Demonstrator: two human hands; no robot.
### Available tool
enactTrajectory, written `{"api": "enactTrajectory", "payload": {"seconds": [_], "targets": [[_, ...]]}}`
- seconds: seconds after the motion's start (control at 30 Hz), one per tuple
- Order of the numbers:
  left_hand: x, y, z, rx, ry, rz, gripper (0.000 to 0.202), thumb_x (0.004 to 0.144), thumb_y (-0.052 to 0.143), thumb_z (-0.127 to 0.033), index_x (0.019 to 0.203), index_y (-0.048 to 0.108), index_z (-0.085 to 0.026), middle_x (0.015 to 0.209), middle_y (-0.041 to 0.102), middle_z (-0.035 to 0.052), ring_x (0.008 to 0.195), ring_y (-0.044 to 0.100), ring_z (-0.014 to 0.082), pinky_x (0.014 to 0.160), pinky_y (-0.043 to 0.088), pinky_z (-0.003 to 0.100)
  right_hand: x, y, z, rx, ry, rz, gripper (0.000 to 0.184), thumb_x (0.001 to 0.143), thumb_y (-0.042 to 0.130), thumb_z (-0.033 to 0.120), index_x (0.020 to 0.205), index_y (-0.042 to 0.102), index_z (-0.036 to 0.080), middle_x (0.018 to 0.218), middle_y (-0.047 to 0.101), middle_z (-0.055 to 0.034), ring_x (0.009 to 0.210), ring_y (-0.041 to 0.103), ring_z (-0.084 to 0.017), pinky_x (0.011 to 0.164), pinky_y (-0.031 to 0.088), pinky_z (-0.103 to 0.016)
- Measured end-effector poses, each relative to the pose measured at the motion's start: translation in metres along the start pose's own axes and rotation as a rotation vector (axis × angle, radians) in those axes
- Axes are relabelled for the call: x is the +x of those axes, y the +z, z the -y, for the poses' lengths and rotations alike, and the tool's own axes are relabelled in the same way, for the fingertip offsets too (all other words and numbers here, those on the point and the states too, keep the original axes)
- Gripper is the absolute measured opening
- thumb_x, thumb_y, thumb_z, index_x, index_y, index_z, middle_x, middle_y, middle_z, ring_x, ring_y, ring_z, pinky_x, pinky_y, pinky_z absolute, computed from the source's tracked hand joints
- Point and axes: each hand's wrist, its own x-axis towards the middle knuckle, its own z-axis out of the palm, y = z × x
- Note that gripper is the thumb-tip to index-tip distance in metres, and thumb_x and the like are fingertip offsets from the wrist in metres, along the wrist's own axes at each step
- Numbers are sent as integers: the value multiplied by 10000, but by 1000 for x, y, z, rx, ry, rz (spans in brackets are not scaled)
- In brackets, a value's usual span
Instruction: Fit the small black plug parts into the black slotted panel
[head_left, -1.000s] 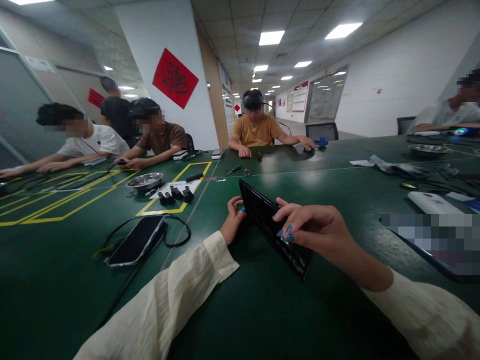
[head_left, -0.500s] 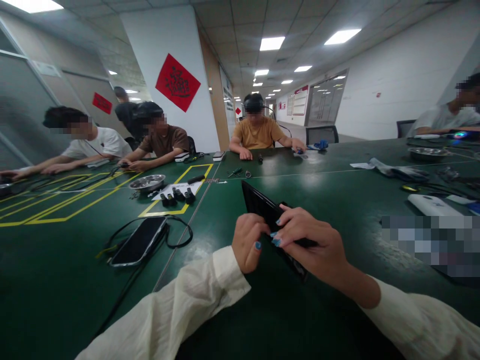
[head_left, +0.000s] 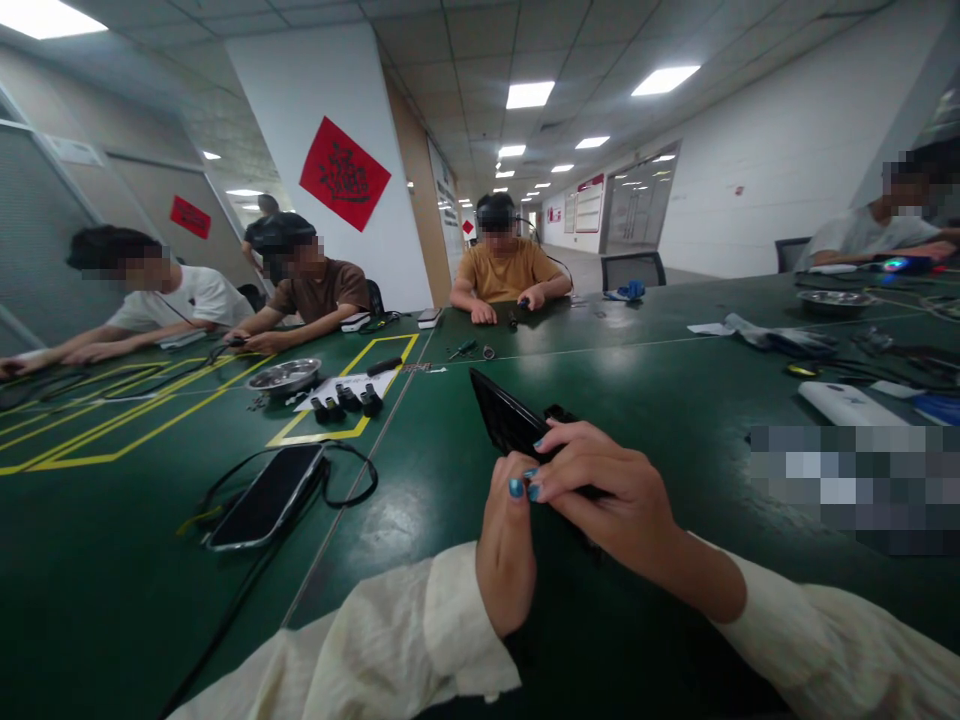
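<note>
A flat, glossy black panel is tilted up in front of me over the table; its kind is unclear. My right hand grips it from the right, with the fingertips on its near face. A small dark part shows at the panel's top edge beside the right fingers. My left hand is closed in a pinch against the panel's near side. The left thumb meets the right fingertips, and whatever lies between them is hidden. Both hands cover the panel's lower part.
A phone with black cables lies on the green table to the left. Beyond it are a metal bowl and several black cylindrical parts. A white device lies at right. People sit around the table.
My left hand has turned more upright, and its thumb has come against the right fingertips. The view has shifted slightly. The person opposite has drawn one hand inward.
</note>
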Motion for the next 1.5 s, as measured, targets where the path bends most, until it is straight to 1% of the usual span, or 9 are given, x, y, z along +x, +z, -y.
{"api": "enactTrajectory", "payload": {"seconds": [0.27,0.5,0.6,0.77,0.9,1.03,1.17,1.3,1.5], "targets": [[1,-8,9,207,185,-101,303,963,247,-291,965,537,-205,914,535,51,880,500,172,792,426,320,-11,0,6,-25,-10,172,468,868,410,101,1321,428,220,1248,575,-58,1208,468,-173,1045,354,-392],[16,-16,14,336,290,-192,282,958,249,-262,815,480,-186,820,491,34,793,482,155,743,416,306,-16,-8,3,37,121,182,410,922,305,239,1318,410,218,1294,515,-69,1253,410,-203,1076,294,-415],[29,-21,19,348,337,-258,258,953,284,-282,833,493,-191,994,531,63,972,493,174,875,402,339,-16,-12,3,49,144,189,415,935,268,260,1328,393,215,1313,494,-75,1264,393,-203,1082,279,-412],[39,-25,24,288,342,-104,234,953,287,-284,851,482,-204,1204,546,65,1241,402,203,1045,301,421,-22,-9,2,76,98,204,471,924,309,330,1384,284,231,1337,430,-94,1264,379,-233,1058,307,-429],[35,-24,26,331,372,-95,239,952,284,-282,851,482,-195,1115,586,69,1276,360,219,1054,278,463,-22,-6,-9,111,107,-20,437,917,286,411,1325,354,270,1279,443,-92,1163,468,-242,974,392,-424],[33,-24,25,325,388,-87,240,953,276,-270,834,468,-190,1105,583,71,1291,343,226,1057,272,468,-13,-19,-44,-102,365,-242,382,897,382,377,1247,425,232,1146,485,-91,962,522,-188,861,428,-360],[35,-24,24,316,382,-51,224,951,281,-249,842,467,-190,1130,570,74,1313,314,227,1062,268,471,-11,-35,-89,-251,801,-100,549,841,461,477,1291,380,172,799,540,-13,690,516,-154,705,428,-314],[37,-25,25,308,384,-20,214,947,290,-235,848,476,-192,1143,563,75,1309,321,224,1060,272,474,-14,-37,-109,9,1126,118,432,799,499,527,1036,549,169,573,500,37,494,455,-110,492,363,-232],[38,-25,21,352,368,-22,213,951,274,-232,852,458,-190,1192,533,85,1299,328,228,1041,292,449,-10,-28,-100,398,1228,179,333,755,562,445,975,572,195,495,481,64,366,367,-56,347,183,-158]]}}
